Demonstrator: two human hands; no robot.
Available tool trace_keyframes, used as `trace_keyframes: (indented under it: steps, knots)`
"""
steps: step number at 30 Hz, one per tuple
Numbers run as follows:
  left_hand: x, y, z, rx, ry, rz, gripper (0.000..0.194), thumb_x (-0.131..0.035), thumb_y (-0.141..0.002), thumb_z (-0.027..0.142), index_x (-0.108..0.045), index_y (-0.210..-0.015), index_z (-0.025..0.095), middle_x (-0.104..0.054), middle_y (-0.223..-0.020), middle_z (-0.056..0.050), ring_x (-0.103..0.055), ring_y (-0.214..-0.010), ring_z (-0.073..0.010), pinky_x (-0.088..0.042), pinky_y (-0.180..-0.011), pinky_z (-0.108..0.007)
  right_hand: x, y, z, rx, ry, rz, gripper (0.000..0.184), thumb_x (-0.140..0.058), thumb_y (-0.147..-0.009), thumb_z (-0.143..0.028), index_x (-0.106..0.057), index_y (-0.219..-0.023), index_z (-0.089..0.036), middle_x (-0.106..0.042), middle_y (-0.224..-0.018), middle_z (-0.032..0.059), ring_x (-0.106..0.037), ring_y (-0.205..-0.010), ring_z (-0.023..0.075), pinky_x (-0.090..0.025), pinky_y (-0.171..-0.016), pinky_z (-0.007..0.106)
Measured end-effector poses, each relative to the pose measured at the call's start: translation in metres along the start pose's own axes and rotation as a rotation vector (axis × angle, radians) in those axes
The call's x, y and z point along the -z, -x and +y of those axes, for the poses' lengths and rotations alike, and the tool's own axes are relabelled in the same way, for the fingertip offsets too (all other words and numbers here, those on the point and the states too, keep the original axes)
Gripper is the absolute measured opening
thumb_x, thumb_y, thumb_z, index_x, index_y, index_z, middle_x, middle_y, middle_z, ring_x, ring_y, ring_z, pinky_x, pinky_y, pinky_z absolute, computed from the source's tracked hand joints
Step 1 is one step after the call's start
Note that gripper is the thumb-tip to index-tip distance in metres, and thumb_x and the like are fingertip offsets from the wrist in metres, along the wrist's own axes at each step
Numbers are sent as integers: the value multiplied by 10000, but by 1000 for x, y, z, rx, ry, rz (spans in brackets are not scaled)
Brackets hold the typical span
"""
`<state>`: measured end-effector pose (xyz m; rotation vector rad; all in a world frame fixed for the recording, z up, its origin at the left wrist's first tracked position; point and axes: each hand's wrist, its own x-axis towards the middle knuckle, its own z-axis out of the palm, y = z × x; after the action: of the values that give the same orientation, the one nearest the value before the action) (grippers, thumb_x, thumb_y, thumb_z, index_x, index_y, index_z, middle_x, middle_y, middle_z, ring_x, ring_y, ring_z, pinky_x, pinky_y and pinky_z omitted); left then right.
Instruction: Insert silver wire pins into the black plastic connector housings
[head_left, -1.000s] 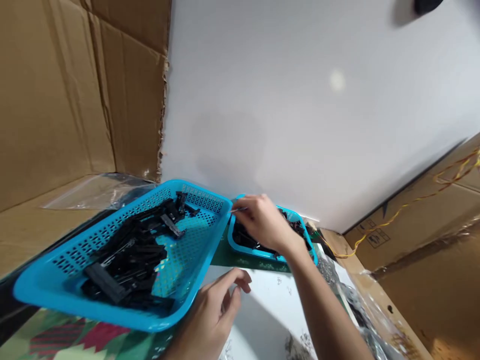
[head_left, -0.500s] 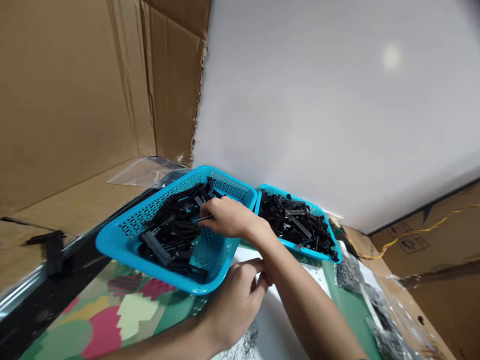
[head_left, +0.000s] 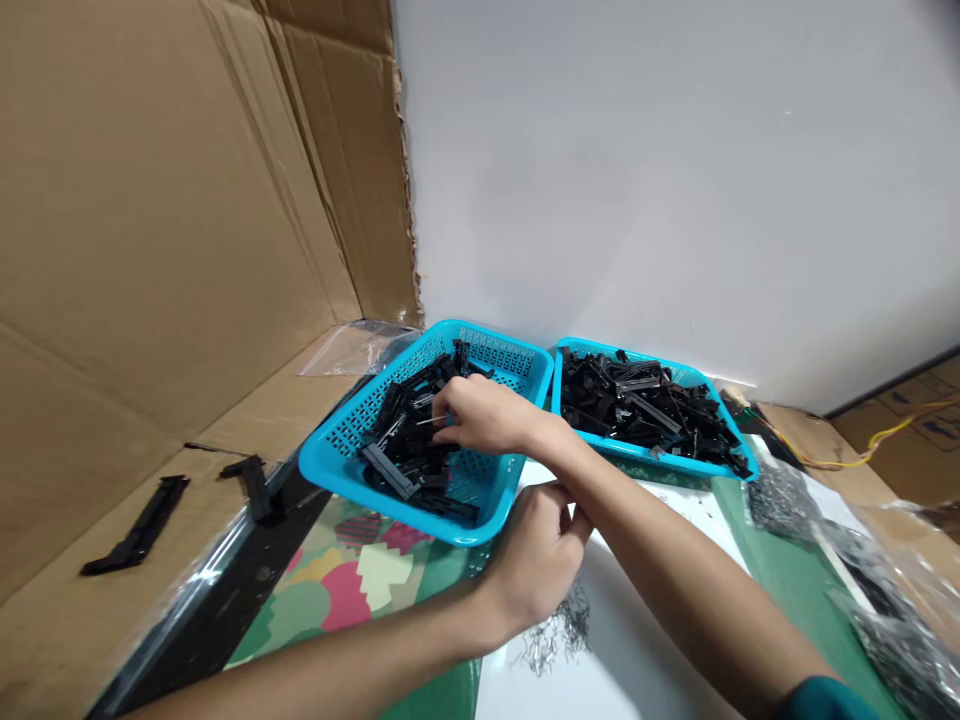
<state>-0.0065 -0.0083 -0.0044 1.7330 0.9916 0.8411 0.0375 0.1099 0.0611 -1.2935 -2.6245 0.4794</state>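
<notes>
right hand (head_left: 484, 412) over the left basket (head_left: 465, 537), fingers pinching a thin pale piece (head_left: 429, 421); left hand (head_left: 536, 560) curled below, grip hidden, can't tell! black parts (head_left: 390, 470) part-fill this one, right basket (head_left: 675, 461) looks heaped, metal bits (head_left: 551, 640) piled nearby; how many are finished, unclear

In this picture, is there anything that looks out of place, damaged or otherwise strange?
Yes. Two black plastic parts lie left of the left-hand blue plastic basket, apart from similar parts heaped inside. Also, the brown cardboard panel has a ragged edge beside the white wall, as if torn.
</notes>
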Motion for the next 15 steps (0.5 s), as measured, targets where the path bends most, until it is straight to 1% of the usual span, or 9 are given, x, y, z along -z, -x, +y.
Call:
trace_keyframes:
  steps: [2,3,5,6,7,9,11,13,15]
  knots:
    - [2,1,2,-17,18,-18,220,-506,-857,84,-619,-691,173,-594,-614,4,-506,-590,-150,-328,-564,-271,10,12,1,-12,1,58,80,-750,-925,-257,-745,-993,-214,-687,-873,28,-606,-789,173,-348,-644,278]
    - [3,1,3,-24,33,-31,228,-497,-854,69,-667,-744,174,-612,-627,8,-524,-596,-151,-349,-571,-265,16,21,2,-16,2,90,75,-727,-939,-235,-742,-1009,-214,-678,-848,19,-589,-766,162,-340,-643,280]
    - [4,1,6,-23,73,-58,270,-484,-870,64,-721,-833,187,-607,-603,21,-533,-568,-149,-377,-561,-254,31,42,4,-27,3,159,106,-691,-971,-215,-739,-1066,-218,-654,-779,-5,-551,-706,142,-331,-641,282]
    - [5,1,6,-11,96,-67,278,-477,-891,76,-726,-854,191,-586,-575,28,-522,-537,-146,-381,-543,-249,37,54,6,-28,-9,216,107,-683,-983,-222,-747,-1069,-223,-639,-737,-19,-519,-657,130,-325,-627,281]
    - [5,1,7,8,120,-73,275,-470,-923,102,-723,-866,192,-566,-554,31,-503,-505,-141,-381,-523,-245,43,66,8,-29,-9,270,100,-681,-991,-231,-758,-1054,-222,-619,-693,-31,-487,-616,121,-330,-626,284]
    - [5,1,7,47,184,-75,279,-438,-1001,187,-703,-912,190,-573,-578,27,-475,-471,-129,-380,-500,-240,52,93,13,16,23,360,109,-671,-1006,-238,-779,-997,-223,-599,-640,-42,-456,-585,115,-374,-688,303]
    - [4,0,6,69,275,-80,285,-392,-1044,250,-664,-986,187,-636,-705,6,-478,-474,-111,-388,-495,-235,57,122,22,59,20,409,128,-686,-1009,-280,-792,-953,-236,-628,-649,-36,-472,-589,122,-404,-721,321]
    - [3,0,4,78,373,-83,247,-374,-1036,240,-614,-1056,185,-673,-859,-16,-494,-487,-94,-387,-487,-227,58,152,32,32,-11,450,180,-681,-1015,-351,-802,-924,-253,-659,-675,-22,-514,-607,136,-423,-704,329]
    - [3,-1,3,95,440,-78,228,-377,-1007,205,-574,-1121,187,-674,-951,-26,-502,-487,-81,-375,-471,-220,58,182,43,-24,-60,485,201,-703,-996,-404,-807,-904,-260,-634,-628,-30,-478,-560,134,-423,-650,328]
